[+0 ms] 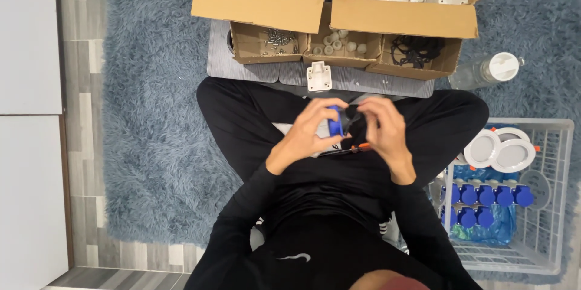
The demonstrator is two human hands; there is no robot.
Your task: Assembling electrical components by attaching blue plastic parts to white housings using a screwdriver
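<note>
The left hand (pixel 308 130) pinches a small blue cap (pixel 334 125) from its side while the right hand (pixel 381 122) closes its fingertips on the cap's dark end, the two pressed close together over the lap, likely so the piece stays steady while something is fitted. An orange-tipped tool (pixel 354 148) lies on the thigh just under the hands, within easy reach. Ahead of the hands, a white housing (pixel 319 76) sits on a grey board, with three small open boxes behind it holding screws (pixel 275 38), pale plugs (pixel 340 41) and black rings (pixel 414 50). Beyond these, two big cartons hold blue caps and white housings. Right of the right hand, a white crate (pixel 554 205) carries finished blue-capped pieces.
</note>
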